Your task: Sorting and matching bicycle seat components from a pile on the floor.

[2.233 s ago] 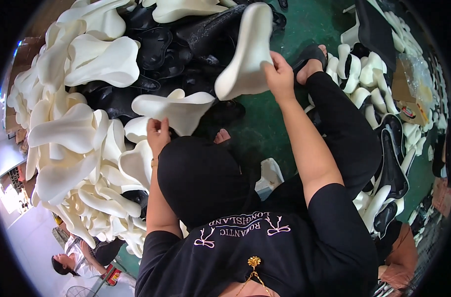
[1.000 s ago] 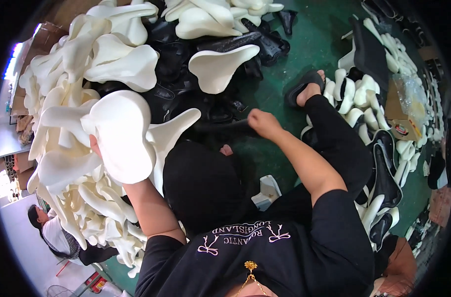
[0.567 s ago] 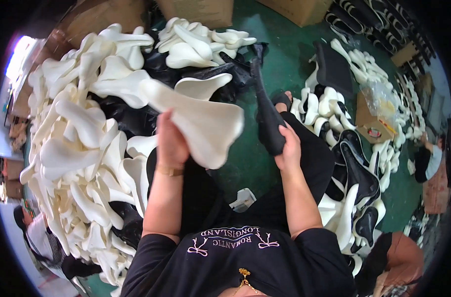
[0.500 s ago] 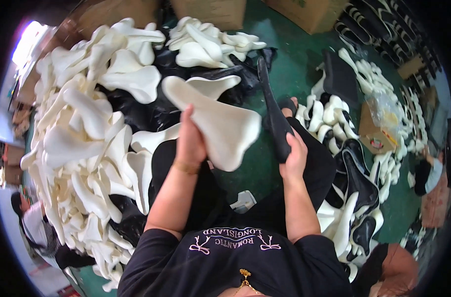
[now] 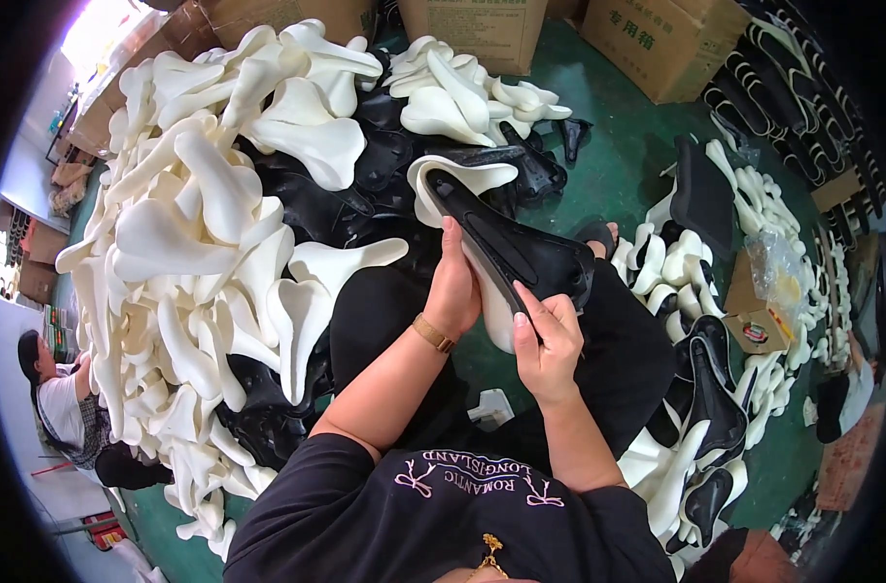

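A white foam bicycle saddle pad slants in front of me, its narrow nose pointing up and left. My left hand grips the pad's left edge from beneath, thumb upward. Lying against the pad is a black plastic saddle base, whose narrow tip sits inside the pad's curled nose. My right hand pinches the base and pad edge on the near side, index finger extended along the black surface. How far the two parts are joined at the wide end is hidden.
A high heap of white saddle pads rises at my left, with black bases beside it. White-and-black saddles lie at my right. Cardboard boxes stand on the green floor. Other people sit at the far left and right edges.
My right hand has brought the black saddle base leftward onto the foam pad. The pad has turned in my left hand, and the whole view has shifted slightly.
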A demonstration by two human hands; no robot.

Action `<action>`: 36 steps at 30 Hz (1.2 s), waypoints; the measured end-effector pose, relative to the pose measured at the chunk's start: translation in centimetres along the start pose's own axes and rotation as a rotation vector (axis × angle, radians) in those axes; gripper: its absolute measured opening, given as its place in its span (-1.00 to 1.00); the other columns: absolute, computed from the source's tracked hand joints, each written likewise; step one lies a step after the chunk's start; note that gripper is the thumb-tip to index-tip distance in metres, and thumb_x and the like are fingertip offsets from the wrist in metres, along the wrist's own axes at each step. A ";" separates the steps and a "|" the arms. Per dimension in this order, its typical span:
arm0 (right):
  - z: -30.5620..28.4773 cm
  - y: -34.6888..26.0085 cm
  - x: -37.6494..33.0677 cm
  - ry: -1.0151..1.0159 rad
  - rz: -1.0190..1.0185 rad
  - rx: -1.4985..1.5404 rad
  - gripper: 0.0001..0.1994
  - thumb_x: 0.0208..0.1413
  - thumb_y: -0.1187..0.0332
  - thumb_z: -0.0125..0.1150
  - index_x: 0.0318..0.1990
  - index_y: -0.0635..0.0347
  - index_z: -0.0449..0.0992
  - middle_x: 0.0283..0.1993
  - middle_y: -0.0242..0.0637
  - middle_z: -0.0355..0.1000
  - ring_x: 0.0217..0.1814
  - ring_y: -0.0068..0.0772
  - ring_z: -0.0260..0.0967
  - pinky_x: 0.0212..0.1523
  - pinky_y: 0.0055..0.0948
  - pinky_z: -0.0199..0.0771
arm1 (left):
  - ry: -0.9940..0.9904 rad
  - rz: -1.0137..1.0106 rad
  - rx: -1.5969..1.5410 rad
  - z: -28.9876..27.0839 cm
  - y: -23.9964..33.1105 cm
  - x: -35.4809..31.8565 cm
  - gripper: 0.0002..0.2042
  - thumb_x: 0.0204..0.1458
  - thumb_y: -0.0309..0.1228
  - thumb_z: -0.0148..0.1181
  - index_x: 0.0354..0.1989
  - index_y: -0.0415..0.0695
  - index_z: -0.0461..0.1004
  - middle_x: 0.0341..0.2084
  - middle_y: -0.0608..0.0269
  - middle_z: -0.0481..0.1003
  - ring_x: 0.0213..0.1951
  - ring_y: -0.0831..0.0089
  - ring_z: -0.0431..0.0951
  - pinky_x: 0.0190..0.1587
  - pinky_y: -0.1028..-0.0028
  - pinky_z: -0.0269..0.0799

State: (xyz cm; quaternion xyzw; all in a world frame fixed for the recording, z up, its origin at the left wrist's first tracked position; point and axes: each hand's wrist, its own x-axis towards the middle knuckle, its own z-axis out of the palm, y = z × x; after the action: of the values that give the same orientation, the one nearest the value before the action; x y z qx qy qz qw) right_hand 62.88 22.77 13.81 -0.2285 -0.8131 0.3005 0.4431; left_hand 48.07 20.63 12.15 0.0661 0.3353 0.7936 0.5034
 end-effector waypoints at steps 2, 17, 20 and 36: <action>0.4 -0.1 0.1 0.004 -0.005 -0.002 -0.69 -0.02 0.44 0.19 -0.07 0.26 0.57 -0.50 -0.30 0.23 -0.52 -0.41 0.19 -0.51 -0.48 0.26 | -0.009 -0.004 0.000 0.4 0.3 -0.3 -0.40 0.23 0.15 -0.32 0.12 -0.13 0.27 -0.04 0.22 0.42 -0.01 0.36 0.40 0.12 0.36 0.28; 2.0 -0.9 0.6 0.002 -0.086 -0.175 -0.73 -0.03 0.43 0.20 -0.12 0.18 0.59 -0.52 -0.32 0.27 -0.52 -0.32 0.29 -0.51 -0.41 0.34 | -0.144 -0.027 -0.125 0.1 0.2 -0.4 -0.37 0.21 0.17 -0.30 0.10 -0.17 0.30 -0.03 0.18 0.44 0.00 0.31 0.44 0.11 0.34 0.32; 2.3 -1.5 0.7 0.010 -0.091 -0.173 -0.74 -0.03 0.40 0.20 -0.15 0.18 0.60 -0.53 -0.36 0.24 -0.54 -0.36 0.27 -0.55 -0.43 0.33 | -0.116 -0.052 -0.145 -1.0 0.4 -0.2 -0.56 0.20 -0.08 -0.02 0.10 -0.13 0.26 -0.08 0.21 0.43 -0.06 0.35 0.47 0.02 0.35 0.41; 2.3 -0.4 -0.4 0.007 -0.113 -0.188 -0.70 -0.09 0.32 0.22 -0.14 0.16 0.58 -0.50 -0.39 0.20 -0.48 -0.40 0.27 -0.57 -0.44 0.33 | -0.011 -0.048 -0.064 -1.4 0.0 -0.4 -0.66 0.07 -0.56 0.07 0.05 -0.13 0.28 -0.15 0.22 0.44 -0.15 0.35 0.51 -0.10 0.37 0.51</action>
State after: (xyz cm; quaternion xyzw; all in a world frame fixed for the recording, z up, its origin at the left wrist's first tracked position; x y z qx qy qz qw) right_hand 61.07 21.54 12.90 -0.2236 -0.8477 0.1966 0.4390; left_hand 47.62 19.66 11.21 0.0461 0.3083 0.7913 0.5260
